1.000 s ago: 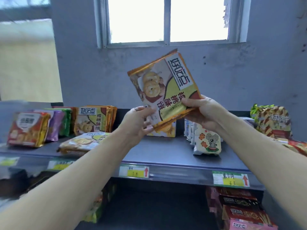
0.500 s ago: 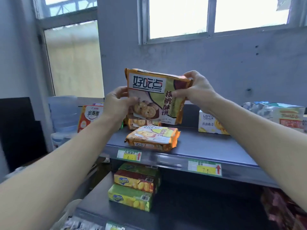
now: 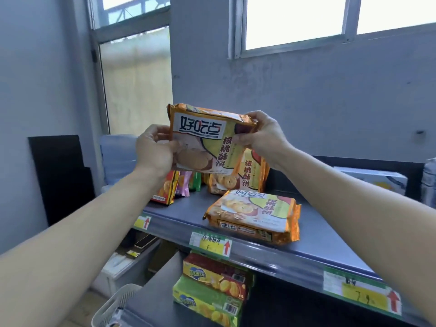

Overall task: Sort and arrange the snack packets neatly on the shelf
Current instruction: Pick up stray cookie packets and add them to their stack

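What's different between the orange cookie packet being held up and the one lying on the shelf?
The held packet stands upright in the air, front toward the camera; the lying packet is flat on the shelf, front up. The left hand and right hand grip the held packet's sides; nothing touches the lying packet. Both share the orange wrapper, cookie picture and lettering.

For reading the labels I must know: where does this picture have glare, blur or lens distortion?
Head view: the window is blown out white. Head view: the print on the held packet is sharp, the handwriting on the price tag smeared. Head view: the wide lens stretches the forearms toward the corners.
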The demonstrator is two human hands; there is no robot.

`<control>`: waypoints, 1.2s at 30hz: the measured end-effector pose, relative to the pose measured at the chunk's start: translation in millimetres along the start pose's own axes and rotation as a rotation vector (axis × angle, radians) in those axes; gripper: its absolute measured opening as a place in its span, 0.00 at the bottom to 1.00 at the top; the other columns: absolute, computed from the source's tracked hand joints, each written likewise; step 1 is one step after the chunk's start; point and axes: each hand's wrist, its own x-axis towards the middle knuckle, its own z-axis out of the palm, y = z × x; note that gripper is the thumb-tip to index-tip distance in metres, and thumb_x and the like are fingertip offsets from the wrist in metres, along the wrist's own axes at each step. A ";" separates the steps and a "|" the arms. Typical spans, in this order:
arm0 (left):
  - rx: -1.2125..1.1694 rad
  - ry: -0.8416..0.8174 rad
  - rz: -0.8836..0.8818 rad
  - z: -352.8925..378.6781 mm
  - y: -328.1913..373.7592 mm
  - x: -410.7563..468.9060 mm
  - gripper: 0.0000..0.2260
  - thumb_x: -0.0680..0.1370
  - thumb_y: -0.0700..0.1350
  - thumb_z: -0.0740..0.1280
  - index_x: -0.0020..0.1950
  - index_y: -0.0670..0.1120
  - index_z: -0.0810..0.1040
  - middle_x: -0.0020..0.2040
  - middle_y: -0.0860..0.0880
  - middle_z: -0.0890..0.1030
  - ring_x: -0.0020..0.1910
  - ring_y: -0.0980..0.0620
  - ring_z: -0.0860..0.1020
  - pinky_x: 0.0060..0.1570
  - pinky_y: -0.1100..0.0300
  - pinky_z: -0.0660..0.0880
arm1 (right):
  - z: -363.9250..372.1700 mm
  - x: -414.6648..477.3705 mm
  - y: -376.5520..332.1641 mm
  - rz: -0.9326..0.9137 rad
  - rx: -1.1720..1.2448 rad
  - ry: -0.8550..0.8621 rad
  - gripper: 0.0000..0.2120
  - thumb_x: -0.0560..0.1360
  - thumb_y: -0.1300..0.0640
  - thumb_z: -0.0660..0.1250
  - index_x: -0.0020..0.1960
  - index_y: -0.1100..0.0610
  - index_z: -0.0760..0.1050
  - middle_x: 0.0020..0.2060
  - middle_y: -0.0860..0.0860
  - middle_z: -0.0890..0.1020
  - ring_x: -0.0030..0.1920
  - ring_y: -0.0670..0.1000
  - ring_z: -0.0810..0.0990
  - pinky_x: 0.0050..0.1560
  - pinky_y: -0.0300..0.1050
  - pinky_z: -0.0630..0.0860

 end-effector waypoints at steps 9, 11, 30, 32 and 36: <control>0.248 0.036 -0.012 -3.4 -34.0 25.3 0.09 0.72 0.33 0.69 0.46 0.46 0.75 0.45 0.46 0.79 0.47 0.45 0.79 0.48 0.49 0.79 | 34.5 43.9 53.1 0.155 -0.054 -0.159 0.22 0.68 0.64 0.75 0.59 0.56 0.73 0.50 0.54 0.82 0.50 0.54 0.82 0.51 0.52 0.81; 0.297 0.021 -0.020 -3.5 -44.2 26.6 0.08 0.72 0.33 0.70 0.44 0.45 0.76 0.43 0.46 0.79 0.44 0.45 0.78 0.46 0.52 0.77 | 36.3 46.3 60.5 0.184 -0.087 -0.191 0.22 0.68 0.63 0.75 0.60 0.56 0.73 0.50 0.54 0.82 0.50 0.54 0.82 0.50 0.53 0.81; 0.180 -0.250 -0.269 48.1 -86.9 33.8 0.10 0.71 0.36 0.73 0.39 0.49 0.75 0.47 0.44 0.82 0.50 0.41 0.80 0.52 0.45 0.79 | -12.8 30.7 70.7 0.324 -0.333 -0.038 0.10 0.70 0.63 0.74 0.49 0.55 0.78 0.46 0.54 0.84 0.46 0.54 0.84 0.50 0.54 0.81; 0.160 -0.256 -0.283 51.3 -90.3 38.2 0.09 0.71 0.37 0.72 0.40 0.49 0.76 0.48 0.45 0.82 0.50 0.43 0.80 0.52 0.46 0.78 | -12.7 29.1 68.6 0.331 -0.335 -0.021 0.10 0.70 0.64 0.73 0.49 0.55 0.76 0.47 0.55 0.84 0.47 0.55 0.84 0.49 0.55 0.82; 0.164 -0.282 -0.325 55.7 -99.1 46.8 0.08 0.71 0.37 0.72 0.42 0.48 0.77 0.48 0.45 0.82 0.51 0.43 0.80 0.54 0.45 0.78 | -8.1 27.1 65.1 0.345 -0.381 0.013 0.12 0.71 0.63 0.73 0.52 0.57 0.75 0.48 0.55 0.83 0.50 0.56 0.83 0.49 0.56 0.81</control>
